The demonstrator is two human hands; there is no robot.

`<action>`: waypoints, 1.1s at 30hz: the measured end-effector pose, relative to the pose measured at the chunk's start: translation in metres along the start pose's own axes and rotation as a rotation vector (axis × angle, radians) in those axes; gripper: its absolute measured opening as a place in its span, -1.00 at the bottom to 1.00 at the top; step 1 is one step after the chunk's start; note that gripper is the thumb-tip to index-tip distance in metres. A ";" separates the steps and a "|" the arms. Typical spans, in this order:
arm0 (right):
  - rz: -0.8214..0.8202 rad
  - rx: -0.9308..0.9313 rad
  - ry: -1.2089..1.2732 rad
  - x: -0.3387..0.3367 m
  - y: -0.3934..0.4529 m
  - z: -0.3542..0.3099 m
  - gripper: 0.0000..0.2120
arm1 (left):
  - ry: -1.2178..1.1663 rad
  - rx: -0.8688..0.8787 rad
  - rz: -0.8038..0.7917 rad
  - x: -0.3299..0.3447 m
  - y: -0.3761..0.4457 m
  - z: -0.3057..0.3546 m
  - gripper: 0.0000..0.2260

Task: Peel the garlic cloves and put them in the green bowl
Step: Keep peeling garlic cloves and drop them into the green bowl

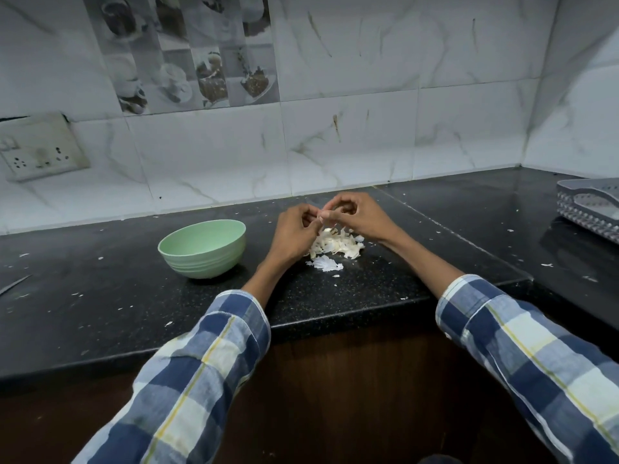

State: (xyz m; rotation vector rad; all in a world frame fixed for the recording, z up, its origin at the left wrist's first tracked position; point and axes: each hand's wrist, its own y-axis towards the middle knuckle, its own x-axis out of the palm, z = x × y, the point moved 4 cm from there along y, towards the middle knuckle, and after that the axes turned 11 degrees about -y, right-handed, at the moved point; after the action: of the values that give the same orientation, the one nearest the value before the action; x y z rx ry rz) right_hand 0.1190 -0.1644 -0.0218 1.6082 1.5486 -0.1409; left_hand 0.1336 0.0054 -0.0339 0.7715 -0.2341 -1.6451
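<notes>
Garlic clove (321, 218) pinched between both hands above peels (335, 244)

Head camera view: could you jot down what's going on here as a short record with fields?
Setting: black speckled stone counter, marble-look tiled wall
Left hand: fingers curled, pinching a small pale garlic piece
Right hand: pinching the same piece from the other side
Below the hands: heap of white papery garlic skins
Pale green ribbed bowl: left of the heap; no cloves visible inside
Far right: grey plastic basket
</notes>
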 end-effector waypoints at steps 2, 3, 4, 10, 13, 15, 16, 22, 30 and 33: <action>0.032 0.013 0.010 -0.003 -0.001 0.004 -0.75 | 0.030 -0.004 -0.021 0.005 0.006 -0.002 -0.83; 0.036 0.018 0.014 -0.004 -0.002 0.005 -0.74 | 0.037 0.006 -0.025 0.006 0.007 -0.002 -0.85; 0.034 0.019 0.017 -0.005 -0.002 0.005 -0.72 | 0.036 0.020 -0.024 0.007 0.008 -0.003 -0.87; -0.010 -0.017 0.013 -0.001 -0.004 0.001 -0.73 | 0.131 0.090 -0.037 0.004 -0.002 -0.004 -0.85; -0.033 -0.011 0.024 0.001 -0.007 0.003 -0.70 | 0.204 0.119 -0.073 0.006 -0.008 0.000 -0.78; -0.052 -0.010 0.053 0.002 -0.009 0.005 -0.71 | 0.195 0.106 -0.089 0.006 -0.008 -0.001 -0.81; -0.057 -0.010 0.058 0.003 -0.009 0.005 -0.73 | 0.173 0.089 -0.099 0.005 -0.009 -0.001 -0.82; -0.060 0.003 0.086 0.001 -0.007 0.006 -0.81 | -0.004 0.003 -0.104 0.003 -0.011 0.004 -0.78; -0.096 -0.004 -0.105 0.006 -0.009 0.008 -0.86 | 0.094 0.059 -0.066 0.000 -0.012 0.003 -0.78; -0.066 -0.006 -0.090 0.004 -0.011 0.003 -0.79 | 0.149 0.087 -0.039 -0.002 -0.011 0.002 -0.77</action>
State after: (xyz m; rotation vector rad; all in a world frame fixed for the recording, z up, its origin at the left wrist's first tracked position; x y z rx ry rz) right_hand 0.1120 -0.1646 -0.0316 1.5263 1.5318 -0.2414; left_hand 0.1234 0.0094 -0.0380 0.9657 -0.1863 -1.6140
